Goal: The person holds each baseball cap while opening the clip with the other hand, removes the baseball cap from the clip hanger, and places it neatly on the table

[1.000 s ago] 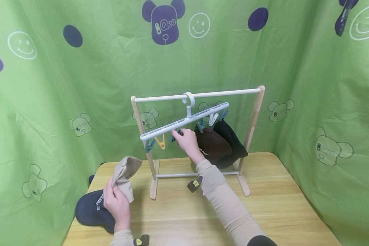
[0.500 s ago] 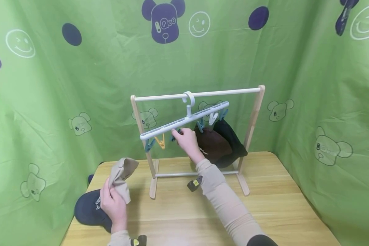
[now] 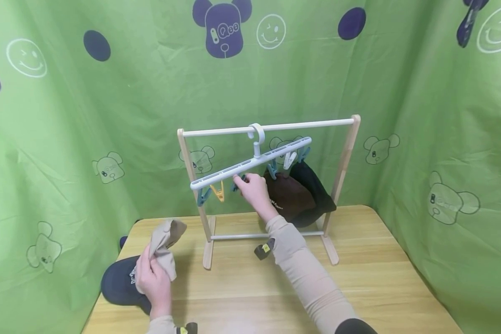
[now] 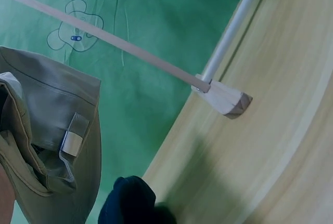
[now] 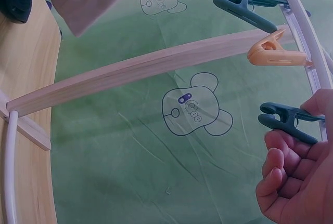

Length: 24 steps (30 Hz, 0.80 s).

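Observation:
My left hand [image 3: 153, 280] grips a beige cap [image 3: 164, 239], folded and raised above the left side of the table. In the left wrist view, a strap with a small metal buckle [image 4: 72, 144] shows on that cap. My right hand [image 3: 254, 192] pinches a dark teal clip [image 5: 289, 120] between thumb and fingers, under the left half of a pale blue clip hanger [image 3: 229, 174]. The clip's jaws look parted in the right wrist view, with nothing between them. Left of it hang an orange clip [image 5: 278, 52] and another teal clip [image 5: 247, 8].
The hanger hooks over the white bar [image 3: 309, 125] of a wooden rack [image 3: 344, 171]. A brown cap [image 3: 290, 197] and a black cap [image 3: 306, 178] hang at its right end, near a white clip [image 3: 289, 160]. A navy cap [image 3: 118, 280] lies at the table's left edge.
My left hand has shifted slightly left with the beige cap, by the navy cap. The right hand keeps its place on the clip.

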### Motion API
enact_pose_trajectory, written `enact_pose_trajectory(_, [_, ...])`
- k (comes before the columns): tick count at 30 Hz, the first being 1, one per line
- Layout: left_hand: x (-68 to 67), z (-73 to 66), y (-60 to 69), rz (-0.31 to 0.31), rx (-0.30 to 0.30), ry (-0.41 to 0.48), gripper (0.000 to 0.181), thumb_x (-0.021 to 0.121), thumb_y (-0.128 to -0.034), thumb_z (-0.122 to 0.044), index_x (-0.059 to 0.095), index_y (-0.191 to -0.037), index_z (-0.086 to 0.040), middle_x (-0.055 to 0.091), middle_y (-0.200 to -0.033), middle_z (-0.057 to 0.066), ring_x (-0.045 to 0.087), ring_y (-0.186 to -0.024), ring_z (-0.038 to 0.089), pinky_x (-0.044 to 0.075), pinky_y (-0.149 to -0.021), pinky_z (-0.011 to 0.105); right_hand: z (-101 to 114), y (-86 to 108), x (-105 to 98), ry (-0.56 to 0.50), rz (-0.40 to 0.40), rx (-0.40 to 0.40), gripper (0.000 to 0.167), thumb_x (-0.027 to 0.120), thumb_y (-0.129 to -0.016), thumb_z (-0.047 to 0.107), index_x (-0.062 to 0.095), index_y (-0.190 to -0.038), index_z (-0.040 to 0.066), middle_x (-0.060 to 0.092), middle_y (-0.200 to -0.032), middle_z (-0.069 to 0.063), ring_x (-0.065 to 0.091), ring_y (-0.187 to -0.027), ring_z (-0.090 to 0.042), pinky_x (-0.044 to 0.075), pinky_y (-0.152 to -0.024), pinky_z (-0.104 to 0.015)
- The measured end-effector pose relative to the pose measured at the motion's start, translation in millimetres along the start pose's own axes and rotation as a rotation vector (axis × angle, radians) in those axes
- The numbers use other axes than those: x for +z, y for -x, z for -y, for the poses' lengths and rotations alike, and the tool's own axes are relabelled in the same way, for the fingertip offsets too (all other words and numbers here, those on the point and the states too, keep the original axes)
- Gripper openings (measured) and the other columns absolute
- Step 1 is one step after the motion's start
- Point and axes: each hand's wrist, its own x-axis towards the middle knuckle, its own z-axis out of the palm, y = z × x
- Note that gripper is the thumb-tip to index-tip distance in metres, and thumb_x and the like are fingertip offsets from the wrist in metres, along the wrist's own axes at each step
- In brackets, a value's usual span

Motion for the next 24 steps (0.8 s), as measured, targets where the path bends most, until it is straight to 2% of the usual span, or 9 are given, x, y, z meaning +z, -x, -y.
enact_pose_trajectory(3, [0.0,4.6,1.2,-0.003,0.029,0.010,0.030,0.056,-0.0878,0.005,0.069,-0.114,-0.002,0.069,-0.102,0.024,0.060,-0.095,0.039,0.037,-0.093,0.010,-0.7,-0.1,0.1,0.005,-0.002,-0.001,0.043,0.058,-0.090,0.044,0.051,-0.059,0.015,0.060,-0.054,-0.002,0.050,-0.049,-0.016,0.036,-0.047,-0.026])
enact_pose_trajectory(15, [1.3,19.0,8.8,0.012,0.070,0.092,0.030,0.056,-0.0856,0.013,0.068,-0.112,0.005,0.069,-0.106,0.025,0.059,-0.098,0.041,0.038,-0.101,0.011,-0.7,-0.3,-0.3,0.001,0.001,-0.005,0.044,0.058,-0.090,0.043,0.050,-0.058,0.015,0.060,-0.053,-0.002,0.050,-0.048,-0.016,0.036,-0.047,-0.026])
enact_pose_trajectory(24, [-0.7,27.0,14.2,0.062,0.046,0.071,0.029,0.054,-0.0896,0.010,0.067,-0.115,0.004,0.068,-0.109,0.025,0.060,-0.101,0.035,0.037,-0.103,0.009,-1.0,0.0,-0.7,-0.008,0.005,-0.004,0.044,0.059,-0.090,0.044,0.050,-0.058,0.014,0.060,-0.053,-0.002,0.049,-0.048,-0.015,0.035,-0.046,-0.025])
